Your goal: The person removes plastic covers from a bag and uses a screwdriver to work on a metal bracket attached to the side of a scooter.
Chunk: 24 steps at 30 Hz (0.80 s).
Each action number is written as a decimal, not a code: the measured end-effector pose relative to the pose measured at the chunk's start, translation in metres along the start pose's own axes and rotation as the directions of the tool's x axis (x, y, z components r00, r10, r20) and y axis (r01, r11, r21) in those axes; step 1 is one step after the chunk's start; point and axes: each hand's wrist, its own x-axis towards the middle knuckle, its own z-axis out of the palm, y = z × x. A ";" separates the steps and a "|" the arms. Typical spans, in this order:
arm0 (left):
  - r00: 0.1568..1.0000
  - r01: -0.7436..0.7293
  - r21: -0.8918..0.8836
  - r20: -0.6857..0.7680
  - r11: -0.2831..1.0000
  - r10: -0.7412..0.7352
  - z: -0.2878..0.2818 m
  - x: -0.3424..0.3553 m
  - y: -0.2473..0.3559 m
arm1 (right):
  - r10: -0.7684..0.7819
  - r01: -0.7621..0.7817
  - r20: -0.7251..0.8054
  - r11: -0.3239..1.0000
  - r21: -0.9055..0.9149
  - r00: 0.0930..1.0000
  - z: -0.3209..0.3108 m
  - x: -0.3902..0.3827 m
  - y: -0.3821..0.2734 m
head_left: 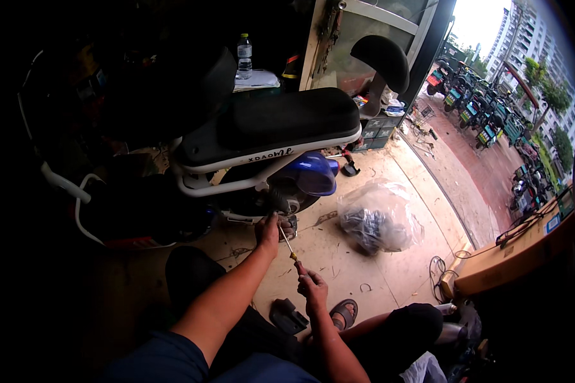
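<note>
My right hand [314, 292] is closed round the handle of a screwdriver [289, 246]. Its thin metal shaft slants up and left toward the lower rear of an electric scooter [268, 159]. Near the shaft's tip, my left hand [268, 235] has its fingers bent together against a dark part [288, 228] low beside the rear wheel. What those fingers grip is too small and dark to make out. The scooter has a long black seat [294, 118], a white frame and a blue rear cover [314, 173].
A clear plastic bag [380, 217] with dark contents lies on the tiled floor. A black bracket-like piece [288, 316] rests by my sandalled foot [344, 315]. A cardboard box [511, 258] stands at right, cables beside it. Behind the scooter is a water bottle [244, 56].
</note>
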 end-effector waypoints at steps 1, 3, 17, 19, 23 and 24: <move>1.000 0.005 -0.079 -0.013 0.997 -0.006 0.001 0.000 0.006 | -0.017 0.017 -0.026 1.000 0.011 1.000 -0.006 0.002 0.001; 0.996 -0.086 -0.050 -0.020 0.995 0.085 -0.017 0.017 0.006 | -0.052 0.058 -0.059 0.993 0.103 0.997 -0.003 0.009 0.006; 0.976 0.192 0.384 0.019 0.903 -0.215 -0.012 0.003 -0.051 | -0.050 0.058 -0.105 0.996 0.075 0.993 0.020 0.037 0.022; 0.987 0.144 0.399 0.008 0.906 -0.161 -0.015 0.008 -0.056 | -0.043 0.051 -0.100 0.995 0.087 0.994 0.025 0.036 0.021; 0.989 0.136 0.424 -0.008 0.895 -0.147 -0.017 0.013 -0.061 | -0.040 0.048 -0.087 0.994 0.094 0.995 0.027 0.036 0.018; 0.989 0.140 0.426 -0.013 0.894 -0.149 -0.015 0.010 -0.059 | -0.041 0.049 -0.086 0.994 0.098 0.995 0.026 0.037 0.018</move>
